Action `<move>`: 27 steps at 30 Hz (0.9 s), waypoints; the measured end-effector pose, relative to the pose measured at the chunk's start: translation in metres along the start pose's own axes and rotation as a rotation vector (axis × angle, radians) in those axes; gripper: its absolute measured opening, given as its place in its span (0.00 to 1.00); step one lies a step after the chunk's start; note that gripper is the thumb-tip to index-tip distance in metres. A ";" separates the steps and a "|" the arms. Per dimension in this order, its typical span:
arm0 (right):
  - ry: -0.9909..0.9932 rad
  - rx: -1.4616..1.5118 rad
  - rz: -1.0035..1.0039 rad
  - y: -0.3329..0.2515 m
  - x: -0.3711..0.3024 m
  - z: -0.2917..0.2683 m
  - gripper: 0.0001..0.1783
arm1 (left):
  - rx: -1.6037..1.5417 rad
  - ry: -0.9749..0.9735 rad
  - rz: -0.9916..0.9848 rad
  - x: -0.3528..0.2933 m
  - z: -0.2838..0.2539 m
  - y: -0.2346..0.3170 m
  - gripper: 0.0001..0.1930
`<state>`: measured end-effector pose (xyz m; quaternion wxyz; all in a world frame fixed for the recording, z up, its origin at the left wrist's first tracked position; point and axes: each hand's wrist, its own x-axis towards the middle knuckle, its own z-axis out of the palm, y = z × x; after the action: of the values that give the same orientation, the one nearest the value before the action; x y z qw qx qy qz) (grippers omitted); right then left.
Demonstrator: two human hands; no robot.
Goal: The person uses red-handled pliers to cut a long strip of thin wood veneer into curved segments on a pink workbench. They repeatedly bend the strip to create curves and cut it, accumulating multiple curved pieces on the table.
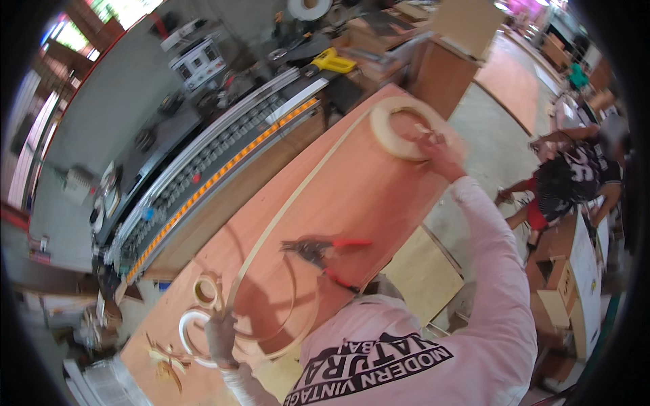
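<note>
A large roll of cream edge banding (388, 133) lies at the far right end of a reddish wooden board (379, 203). My right hand (437, 152) is closed on the roll's near right rim. From the roll, a long pale strip (292, 197) stretches across the board to my left hand (220, 333), whose fingers are wrapped round its end; more strip loops below. Beside that hand are a small tape roll (199, 292) and a white ring (184, 331). Cutting pliers with red handles (349, 242) rest mid-board.
A long machine bed with an orange-marked edge (223, 183) runs along the left of the board. A yellow-handled tool (334, 61) lies beyond it. Scraps of strip (166, 362) are at the near left. Another person (575, 169) is low on the right, near wooden panels.
</note>
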<state>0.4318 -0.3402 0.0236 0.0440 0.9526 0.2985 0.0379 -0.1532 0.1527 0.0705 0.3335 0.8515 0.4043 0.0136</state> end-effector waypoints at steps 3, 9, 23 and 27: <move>0.178 0.176 -0.153 -0.069 -0.011 -0.031 0.39 | 0.054 -0.019 -0.094 -0.008 -0.007 0.020 0.15; 0.248 0.545 -0.752 -0.198 -0.077 -0.053 0.14 | -0.171 -0.078 -0.181 -0.008 -0.002 0.024 0.17; -0.114 0.720 -0.999 -0.339 -0.182 -0.080 0.17 | 0.002 -0.087 -0.107 -0.017 0.002 0.025 0.16; -0.598 1.077 -0.792 -0.330 -0.184 -0.095 0.13 | 0.019 0.171 -0.063 -0.023 -0.028 0.050 0.18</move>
<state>0.0851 -0.1704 0.0741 -0.3404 0.6327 0.5729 -0.3944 -0.1430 0.1298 0.1272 0.2899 0.8371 0.4582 0.0721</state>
